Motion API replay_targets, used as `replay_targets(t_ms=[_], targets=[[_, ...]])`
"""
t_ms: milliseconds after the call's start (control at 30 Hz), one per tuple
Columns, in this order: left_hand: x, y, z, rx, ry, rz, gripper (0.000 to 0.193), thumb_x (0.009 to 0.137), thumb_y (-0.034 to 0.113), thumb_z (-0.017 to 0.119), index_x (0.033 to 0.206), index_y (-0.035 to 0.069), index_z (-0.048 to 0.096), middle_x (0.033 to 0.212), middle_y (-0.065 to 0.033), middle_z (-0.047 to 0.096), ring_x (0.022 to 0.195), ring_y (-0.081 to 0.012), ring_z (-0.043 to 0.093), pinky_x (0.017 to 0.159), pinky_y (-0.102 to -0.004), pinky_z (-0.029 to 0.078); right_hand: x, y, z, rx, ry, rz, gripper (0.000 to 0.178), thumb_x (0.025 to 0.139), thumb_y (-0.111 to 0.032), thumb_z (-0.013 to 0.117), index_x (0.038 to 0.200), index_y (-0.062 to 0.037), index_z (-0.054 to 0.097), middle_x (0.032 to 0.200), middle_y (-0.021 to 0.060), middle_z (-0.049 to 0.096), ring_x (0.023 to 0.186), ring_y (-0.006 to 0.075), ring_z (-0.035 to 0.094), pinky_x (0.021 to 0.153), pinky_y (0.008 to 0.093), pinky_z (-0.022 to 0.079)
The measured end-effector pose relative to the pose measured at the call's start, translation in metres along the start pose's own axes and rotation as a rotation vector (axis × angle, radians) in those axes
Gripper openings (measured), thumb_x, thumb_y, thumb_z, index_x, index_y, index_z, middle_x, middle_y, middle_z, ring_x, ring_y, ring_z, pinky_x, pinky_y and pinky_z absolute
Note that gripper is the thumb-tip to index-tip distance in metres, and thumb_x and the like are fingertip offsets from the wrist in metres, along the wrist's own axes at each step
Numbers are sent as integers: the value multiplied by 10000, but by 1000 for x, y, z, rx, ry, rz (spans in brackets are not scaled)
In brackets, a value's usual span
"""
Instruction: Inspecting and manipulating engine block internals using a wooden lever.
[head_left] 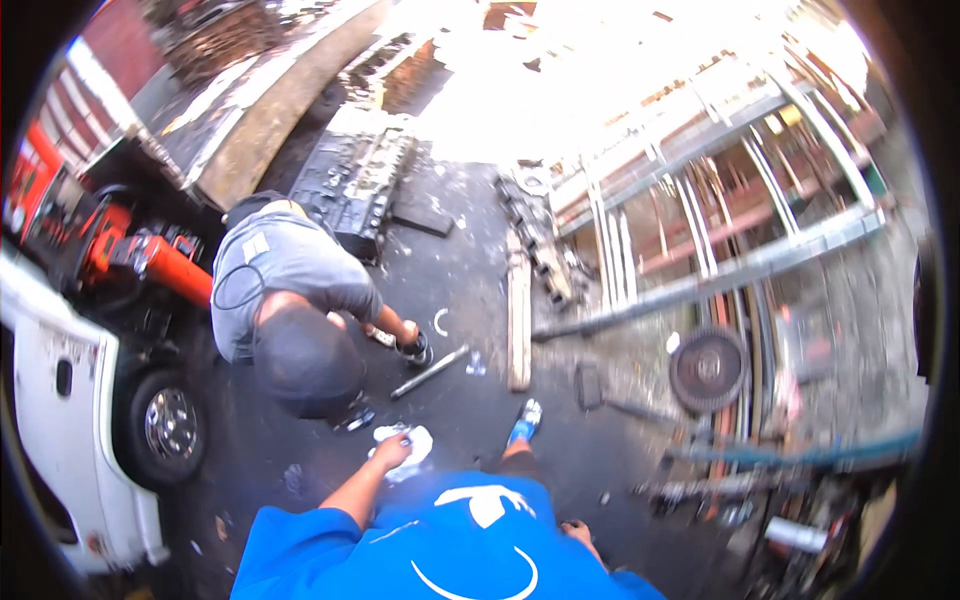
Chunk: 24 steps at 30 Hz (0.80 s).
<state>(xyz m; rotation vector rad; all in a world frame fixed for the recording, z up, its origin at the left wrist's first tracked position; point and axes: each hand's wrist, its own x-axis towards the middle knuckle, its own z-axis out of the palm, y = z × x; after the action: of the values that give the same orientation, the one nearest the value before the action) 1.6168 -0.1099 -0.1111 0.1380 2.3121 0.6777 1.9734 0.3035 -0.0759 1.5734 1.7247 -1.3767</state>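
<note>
My left hand (393, 452) reaches out in front of my blue shirt, its fingers closed on a crumpled white rag (418, 446). Just beyond it, small shiny items (361, 420) lie on the dark ground. My right hand (578, 532) is low beside my body, partly hidden by the shirt; its fingers are too small and blurred to read. A metal bar (430, 372) rests on the ground ahead, near a crumpled clear scrap (476, 364). Close by on the left, a person in a grey shirt and dark cap (308, 360) bends forward.
A white vehicle cab (70, 400) with a wheel (165, 425) stands at left, near orange machinery (165, 262). Engine blocks (350, 175) lie farther ahead. On the right are a wooden plank (519, 320), a metal frame (720, 265), a round gear-like part (708, 368) and scrap metal.
</note>
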Motion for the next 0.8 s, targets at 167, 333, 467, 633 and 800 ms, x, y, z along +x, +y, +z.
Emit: replay_targets(t_ms=[167, 333, 467, 633, 800], targets=[[13, 26, 9, -360, -96, -655, 465, 882, 416, 625, 1256, 146, 681, 1230, -187, 689, 1169, -383, 637, 998, -459, 503, 191, -189, -175, 139, 132, -246, 135, 953, -149, 611, 1000, -27, 643, 747, 78, 660, 580, 180, 628, 467, 307, 478], [55, 153, -28, -355, 193, -383, 328, 922, 323, 606, 1127, 81, 691, 871, -123, 738, 761, -196, 715, 736, -332, 562, 251, -416, -232, 124, 254, -698, 223, 986, -91, 583, 1185, 8, 598, 950, 83, 670, 756, 144, 647, 615, 275, 524], [131, 196, -56, -529, 259, -341, 263, 915, 246, 629, 1105, 77, 697, 839, -87, 731, 726, -159, 693, 679, -319, 553, 282, -483, -159, 71, 51, -799, 176, 995, -92, 588, 1157, -33, 625, 888, 89, 716, 694, 138, 666, 600, 282, 538], [207, 216, -104, -600, 292, -406, 233, 929, 192, 609, 1111, 79, 701, 805, -64, 711, 676, -146, 670, 658, -310, 545, 227, -526, -19, -35, -299, -700, 395, 993, -106, 620, 1341, 51, 519, 1040, 117, 731, 836, 160, 692, 721, 285, 558], [306, 145, -120, -688, 321, -469, 212, 927, 211, 620, 1024, 37, 693, 786, -74, 708, 644, -152, 672, 641, -307, 540, 291, -600, 21, -156, -418, -686, 325, 961, -116, 639, 1259, 6, 596, 980, 89, 726, 818, 150, 687, 675, 289, 548]])
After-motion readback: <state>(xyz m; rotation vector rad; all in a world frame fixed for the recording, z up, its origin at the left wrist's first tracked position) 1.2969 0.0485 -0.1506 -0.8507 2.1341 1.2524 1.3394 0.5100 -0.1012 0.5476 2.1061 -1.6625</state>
